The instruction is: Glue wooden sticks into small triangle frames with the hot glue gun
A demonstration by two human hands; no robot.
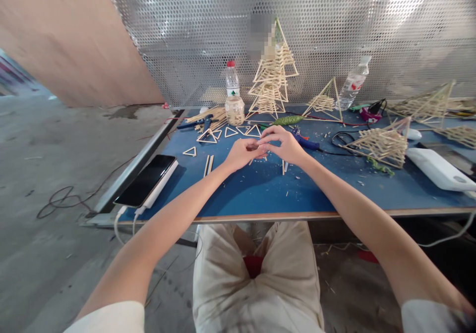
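My left hand (242, 154) and my right hand (281, 143) meet above the middle of the blue table (253, 199). The fingers of both are bent and pinched together at the tips; whatever lies between them is too small and covered to make out. Short thin sticks (283, 167) lie on the tabletop just below my right hand. To the left of my left hand are two parallel wooden sticks (208, 165). Behind the hands are several small stick triangles (230, 132), and one triangle (190, 151) sits apart at the left.
A tall stick tower (271, 83) stands at the back by a red-capped bottle (233, 95). Blue-handled pliers (201, 122) lie left, a corded blue-handled tool (308, 142) right. A phone (147, 179), stick structures (385, 144), a tilted water bottle (353, 85) and a white device (439, 168) surround the workspace.
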